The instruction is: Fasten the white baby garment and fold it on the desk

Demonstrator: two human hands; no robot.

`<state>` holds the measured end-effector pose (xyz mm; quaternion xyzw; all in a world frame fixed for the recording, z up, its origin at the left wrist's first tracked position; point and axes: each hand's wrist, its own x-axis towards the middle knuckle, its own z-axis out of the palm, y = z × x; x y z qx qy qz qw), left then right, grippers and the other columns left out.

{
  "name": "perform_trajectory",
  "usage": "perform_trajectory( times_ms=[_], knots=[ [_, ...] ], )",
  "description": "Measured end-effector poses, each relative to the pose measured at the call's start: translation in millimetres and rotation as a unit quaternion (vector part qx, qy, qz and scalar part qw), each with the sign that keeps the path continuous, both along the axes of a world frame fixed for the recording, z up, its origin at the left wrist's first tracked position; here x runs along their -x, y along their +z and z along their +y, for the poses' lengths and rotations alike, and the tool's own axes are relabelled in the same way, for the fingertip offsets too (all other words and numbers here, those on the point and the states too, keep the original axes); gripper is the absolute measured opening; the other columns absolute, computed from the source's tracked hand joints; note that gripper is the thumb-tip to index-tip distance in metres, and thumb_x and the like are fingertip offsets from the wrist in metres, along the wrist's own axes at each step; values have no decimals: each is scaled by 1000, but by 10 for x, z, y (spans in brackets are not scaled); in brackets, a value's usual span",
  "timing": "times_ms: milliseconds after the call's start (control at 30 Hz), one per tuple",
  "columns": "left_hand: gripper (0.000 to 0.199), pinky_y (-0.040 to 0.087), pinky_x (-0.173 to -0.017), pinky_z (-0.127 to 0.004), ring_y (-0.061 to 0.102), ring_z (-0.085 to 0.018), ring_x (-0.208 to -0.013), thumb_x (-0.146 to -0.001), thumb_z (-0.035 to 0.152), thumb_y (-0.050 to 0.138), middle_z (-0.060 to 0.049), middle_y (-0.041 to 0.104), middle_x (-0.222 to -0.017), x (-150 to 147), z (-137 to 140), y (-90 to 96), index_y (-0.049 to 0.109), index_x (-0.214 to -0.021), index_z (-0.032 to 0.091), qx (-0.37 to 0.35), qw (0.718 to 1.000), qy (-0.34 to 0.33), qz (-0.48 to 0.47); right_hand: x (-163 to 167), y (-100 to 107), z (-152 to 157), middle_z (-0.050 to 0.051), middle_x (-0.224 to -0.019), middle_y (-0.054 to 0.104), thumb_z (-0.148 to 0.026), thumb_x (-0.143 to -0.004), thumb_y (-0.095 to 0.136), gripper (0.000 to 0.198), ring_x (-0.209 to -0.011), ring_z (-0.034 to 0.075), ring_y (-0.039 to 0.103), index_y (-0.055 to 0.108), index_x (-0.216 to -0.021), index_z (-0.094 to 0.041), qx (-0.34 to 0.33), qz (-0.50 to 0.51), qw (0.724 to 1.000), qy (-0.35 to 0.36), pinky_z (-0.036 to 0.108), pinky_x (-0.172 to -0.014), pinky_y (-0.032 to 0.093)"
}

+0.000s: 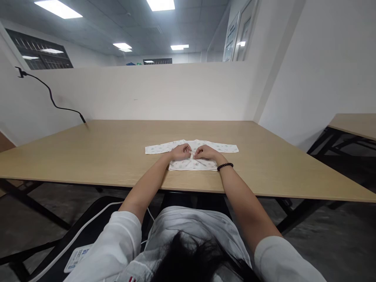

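Observation:
A small white long-sleeved baby shirt with a faint print (188, 165) lies spread on the table, its sleeves stretched out to both sides. At the middle of its front, my left hand (180, 151) is closed, its fingers pinching the cloth. Close beside it my right hand (205, 152) also pinches the cloth, with a dark beaded bracelet (225, 166) on that wrist. Between my fingertips the fabric is bunched and slightly raised. Whether a fastener sits there is too small to tell.
The light wooden table (102, 156) reaches to a white partition (164, 92) at its back. On the left a black flexible holder (51, 96) rises from the table edge. A white cable (79, 235) runs past my left side. Another table (355, 123) stands to the right.

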<state>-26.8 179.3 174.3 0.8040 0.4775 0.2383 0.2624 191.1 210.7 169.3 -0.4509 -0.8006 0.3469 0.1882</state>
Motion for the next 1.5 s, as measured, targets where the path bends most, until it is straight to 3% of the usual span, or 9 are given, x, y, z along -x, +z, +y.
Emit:
perform_trajectory(
  times_ms=[100, 200, 300, 400, 633, 767, 933, 1300, 1500],
  knots=[
    [66, 34, -110, -48, 42, -33, -137, -79, 44, 57, -12, 49, -148, 23, -58, 55, 47, -141, 24, -44, 992, 32, 117, -35, -9, 16, 10, -116, 69, -56, -61, 83, 62, -102, 28, 64, 72, -111, -21, -63, -44, 997, -12, 34, -83, 51],
    [77, 13, -120, -55, 14, -32, -152, -84, 54, 48, -8, 23, -164, 32, -118, 101, 28, -155, 29, -1, 975, 10, 223, -61, 22, -11, 11, -154, 43, -69, -65, 76, 92, -141, 35, 36, 53, -143, -25, -61, -125, 990, 20, 44, -114, 33],
    [84, 5, -120, -57, 2, -30, -154, -85, 60, 43, -6, 11, -167, 23, -160, 140, 16, -159, 29, 42, 962, -7, 268, -86, 93, -83, 9, -166, 17, -77, -65, 71, 113, -152, 35, 11, 30, -157, -25, -6, -185, 980, 71, 48, -122, 16],
    [89, 4, -120, -58, 0, -30, -154, -84, 62, 46, -7, 7, -167, 10, -186, 204, 13, -159, 29, 71, 957, -7, 280, -144, 178, -142, 7, -167, 10, -78, -61, 74, 122, -152, 35, 8, 25, -159, -25, 28, -203, 973, 102, 47, -123, 16],
    [96, 4, -119, -62, 8, -38, -152, -74, 72, 59, -13, 20, -164, -84, -535, 421, 35, -154, 26, 81, 969, 0, 233, -159, 335, 45, 10, -122, 70, -47, -82, 72, 40, -108, 29, 65, 73, -112, -22, -10, -153, 987, 54, 34, -91, 51],
    [105, 10, -120, -57, 6, -39, -152, -69, 81, 60, -10, 14, -165, -268, -1114, 259, 30, -156, 29, 37, 980, -65, 186, 157, 315, 153, 10, -121, 71, -27, -84, 69, 23, -110, 25, 64, 74, -106, -21, -157, -130, 978, -49, 28, -88, 48],
    [110, 3, -120, -61, -5, -40, -152, -74, 86, 49, -11, 2, -166, -429, -1664, -6, 17, -160, 25, 12, 979, -25, 200, 443, 209, 152, 6, -99, 76, -22, -79, 72, 6, -97, 22, 66, 75, -84, -21, -155, -152, 975, -49, 24, -79, 46],
    [113, -1, -118, -66, -11, -42, -150, -72, 85, 52, -9, 5, -166, -466, -1859, -65, 10, -161, 29, -12, 983, -10, 182, 447, 84, 174, 8, -120, 69, -30, -90, 60, 17, -115, 28, 57, 71, -101, -24, -192, -145, 966, -95, 38, -94, 44],
    [95, 3, -121, -58, 3, -35, -153, -81, 81, 48, -4, 16, -165, -145, -1530, 322, 20, -158, 34, 54, 975, -89, 197, 83, 85, 276, 11, -153, 43, -36, -104, 23, 47, -143, 29, 32, 51, -141, -26, -257, -79, 946, -179, 53, -113, 30]
  ],
)
